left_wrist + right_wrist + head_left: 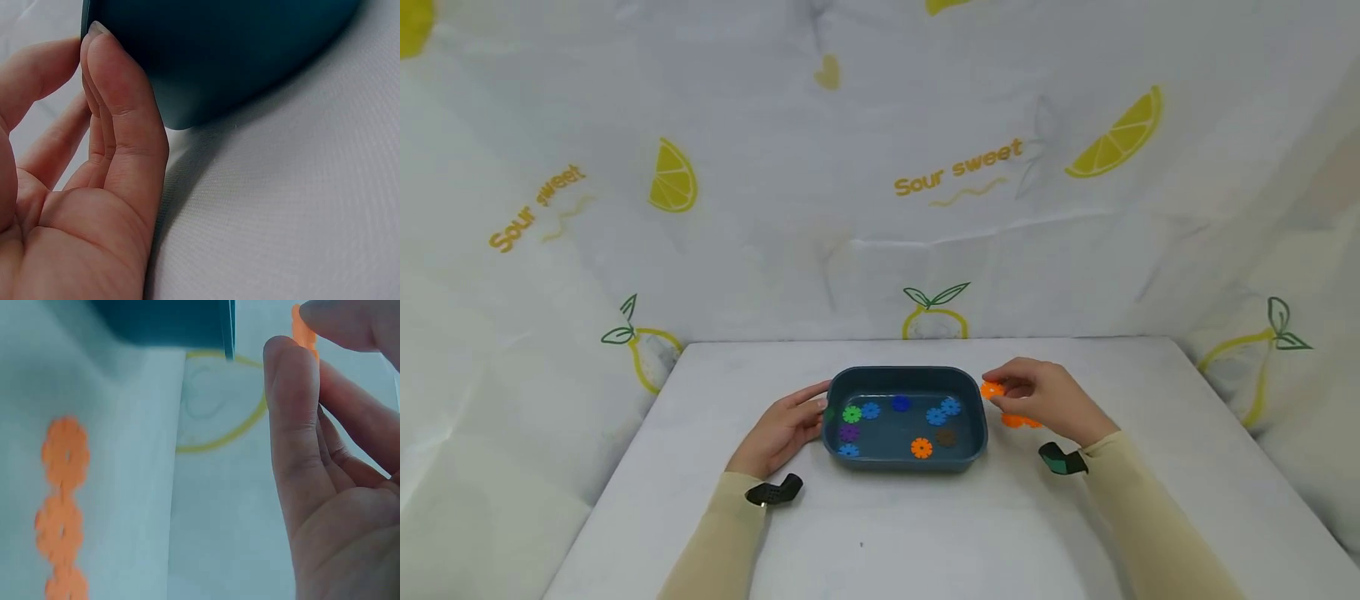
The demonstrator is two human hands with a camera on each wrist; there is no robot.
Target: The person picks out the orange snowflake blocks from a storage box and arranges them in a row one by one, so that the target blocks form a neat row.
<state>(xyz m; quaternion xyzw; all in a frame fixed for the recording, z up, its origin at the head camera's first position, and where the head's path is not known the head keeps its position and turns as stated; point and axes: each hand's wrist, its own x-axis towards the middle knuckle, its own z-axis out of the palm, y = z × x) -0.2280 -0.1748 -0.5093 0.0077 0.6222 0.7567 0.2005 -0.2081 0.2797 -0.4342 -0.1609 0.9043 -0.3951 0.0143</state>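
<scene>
A dark teal rectangular tray [880, 464] sits on the white table, and my left hand [782, 429] grips its left side, with bent fingers [125, 94] against the wall near the rim. Just off the tray's right end, my right hand [1048, 396] pinches an orange notched plastic disc [992, 390] between thumb and fingertips. Below that hand more orange discs [61, 528] lie on the table in a row, edge to edge; whether they interlock is unclear. Inside the tray are a green disc [852, 414], a purple disc [849, 432], an orange disc [921, 448], a brown disc [946, 437] and several blue discs [936, 417].
The white table [887, 533] extends around the tray on all sides. Behind it hangs a white sheet [760, 250] printed with lemons and lettering. Black straps with small devices [775, 490] sit at both wrists.
</scene>
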